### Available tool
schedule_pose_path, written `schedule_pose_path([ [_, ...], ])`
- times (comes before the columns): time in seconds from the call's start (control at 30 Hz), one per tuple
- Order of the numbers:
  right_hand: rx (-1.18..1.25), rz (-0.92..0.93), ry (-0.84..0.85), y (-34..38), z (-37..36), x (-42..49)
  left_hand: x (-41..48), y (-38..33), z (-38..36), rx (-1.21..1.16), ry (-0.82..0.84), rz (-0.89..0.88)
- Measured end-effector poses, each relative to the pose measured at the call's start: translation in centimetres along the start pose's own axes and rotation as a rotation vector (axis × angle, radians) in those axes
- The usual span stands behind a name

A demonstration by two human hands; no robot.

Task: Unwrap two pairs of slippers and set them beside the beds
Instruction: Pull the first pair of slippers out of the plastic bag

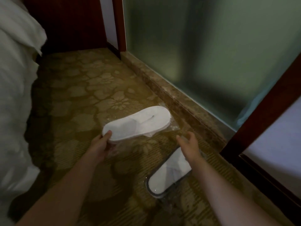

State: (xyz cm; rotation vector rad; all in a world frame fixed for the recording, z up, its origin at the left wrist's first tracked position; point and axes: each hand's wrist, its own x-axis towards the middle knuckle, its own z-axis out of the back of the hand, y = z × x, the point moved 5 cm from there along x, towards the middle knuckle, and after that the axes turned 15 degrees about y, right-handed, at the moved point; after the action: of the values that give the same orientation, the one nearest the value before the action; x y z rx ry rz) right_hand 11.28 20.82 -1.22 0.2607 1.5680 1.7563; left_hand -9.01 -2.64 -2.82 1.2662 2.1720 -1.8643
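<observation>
right arm covers lower slippers (169,175), bed (14,95) cropped left

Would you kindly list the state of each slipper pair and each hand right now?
Held slipper pair: in clear plastic wrap, lifted at one end by the left hand.
Second slipper pair: wrapped, lying flat on the carpet.
Left hand: grip closed on the held pair's end.
Right hand: open, empty, above the second pair.
</observation>
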Motion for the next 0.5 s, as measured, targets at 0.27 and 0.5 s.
schedule_pose_path([
  [0.27, 0.333, -0.011, 0.028, 6.4, 0.1, -3.4, -5.0, -4.6, 2.6, 0.007, 0.019, -0.049],
  [0.5, 0.388, 0.018, 0.220, 9.2, -0.8, -6.1, -8.9, -6.8, 1.3, -0.073, 0.124, -0.190],
])
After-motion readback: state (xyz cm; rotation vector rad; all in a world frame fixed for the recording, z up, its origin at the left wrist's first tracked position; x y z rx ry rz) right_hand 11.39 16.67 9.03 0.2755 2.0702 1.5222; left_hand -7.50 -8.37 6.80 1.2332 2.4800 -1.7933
